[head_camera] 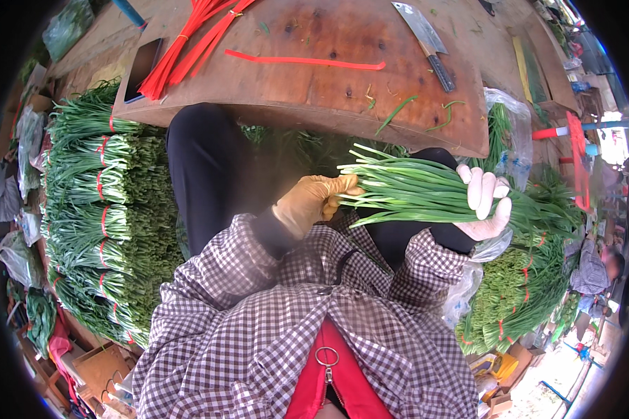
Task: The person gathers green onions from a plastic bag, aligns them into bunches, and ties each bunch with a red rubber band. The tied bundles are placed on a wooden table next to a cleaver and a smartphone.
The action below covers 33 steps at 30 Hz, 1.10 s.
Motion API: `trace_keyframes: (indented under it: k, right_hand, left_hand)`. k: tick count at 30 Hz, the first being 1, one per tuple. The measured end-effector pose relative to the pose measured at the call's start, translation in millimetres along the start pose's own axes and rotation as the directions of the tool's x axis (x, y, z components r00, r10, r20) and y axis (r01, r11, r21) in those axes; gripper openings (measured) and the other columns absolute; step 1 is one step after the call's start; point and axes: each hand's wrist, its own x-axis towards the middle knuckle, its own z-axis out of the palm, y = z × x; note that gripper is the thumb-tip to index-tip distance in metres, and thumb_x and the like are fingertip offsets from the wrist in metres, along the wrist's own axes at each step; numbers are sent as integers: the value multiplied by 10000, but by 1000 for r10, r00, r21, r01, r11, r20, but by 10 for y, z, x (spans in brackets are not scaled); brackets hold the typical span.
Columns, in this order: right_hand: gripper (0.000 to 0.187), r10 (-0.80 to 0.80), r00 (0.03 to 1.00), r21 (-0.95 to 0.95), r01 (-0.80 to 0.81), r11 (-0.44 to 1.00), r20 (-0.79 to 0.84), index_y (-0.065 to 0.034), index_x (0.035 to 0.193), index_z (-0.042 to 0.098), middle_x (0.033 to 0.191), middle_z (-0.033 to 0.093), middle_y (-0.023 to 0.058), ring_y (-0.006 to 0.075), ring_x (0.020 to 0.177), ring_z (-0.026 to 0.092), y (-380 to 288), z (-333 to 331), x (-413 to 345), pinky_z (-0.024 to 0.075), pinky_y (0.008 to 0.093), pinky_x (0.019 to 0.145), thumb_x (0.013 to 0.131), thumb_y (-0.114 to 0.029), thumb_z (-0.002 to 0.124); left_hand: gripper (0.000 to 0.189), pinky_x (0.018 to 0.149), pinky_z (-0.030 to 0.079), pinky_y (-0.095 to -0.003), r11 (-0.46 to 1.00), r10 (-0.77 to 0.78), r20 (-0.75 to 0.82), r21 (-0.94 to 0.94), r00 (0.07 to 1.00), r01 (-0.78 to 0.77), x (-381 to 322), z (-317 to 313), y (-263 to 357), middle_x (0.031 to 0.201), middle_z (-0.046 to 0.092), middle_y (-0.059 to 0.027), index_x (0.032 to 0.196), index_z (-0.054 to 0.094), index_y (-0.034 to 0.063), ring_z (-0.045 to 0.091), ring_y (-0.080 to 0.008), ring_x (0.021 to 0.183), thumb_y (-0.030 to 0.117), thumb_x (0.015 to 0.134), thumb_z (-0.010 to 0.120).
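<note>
A loose bunch of garlic chives (409, 186) lies across my lap, pale stalk ends to the left and green leaves to the right. My right hand (485, 201), in a whitish glove, is wrapped around the leafy part. At the pale ends, my left hand (317, 201) in a tan glove pinches some stalks between thumb and fingers. Ahead of my knees is a wooden board table (314, 89). On it lie one flat red tie strip (304, 60), a bundle of red strips (173, 57) and a cleaver (424, 47) with a dark handle.
Stacked chive bunches with red ties (105, 209) rise at my left. More tied bunches (508, 298) are piled at my right, beside clear plastic bags (464, 293). A phone (142, 70) rests on the table's left edge. Another person (592, 272) is at the far right.
</note>
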Motion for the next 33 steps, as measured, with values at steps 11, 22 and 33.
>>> trace_keyframes:
  k: [11,22,33]
  right_hand:
    - [194,-49,991,103,63,993,-128,-77,1064,675,666,535,-64,103,713,500,-330,-145,-45,354,346,893,1007,-248,601]
    - [216,-226,922,184,174,967,314,-86,1075,658,706,642,-84,68,709,614,-659,-36,245,407,295,898,1026,-288,599]
    - [203,261,938,135,-296,946,229,-52,1006,625,648,554,-44,111,679,546,-287,506,1222,389,316,801,1030,-233,537]
  left_hand:
    - [127,607,450,-267,808,563,-253,368,787,-460,-251,-306,183,921,750,-76,983,761,1,566,-90,681,43,873,713]
    - [370,846,554,-348,229,630,441,681,639,-696,-227,225,495,1172,713,-121,1251,680,8,696,-215,933,210,947,738]
    - [241,754,521,-263,420,758,-16,777,652,-469,-435,-294,923,908,709,-44,1053,727,-37,637,-119,817,191,977,713]
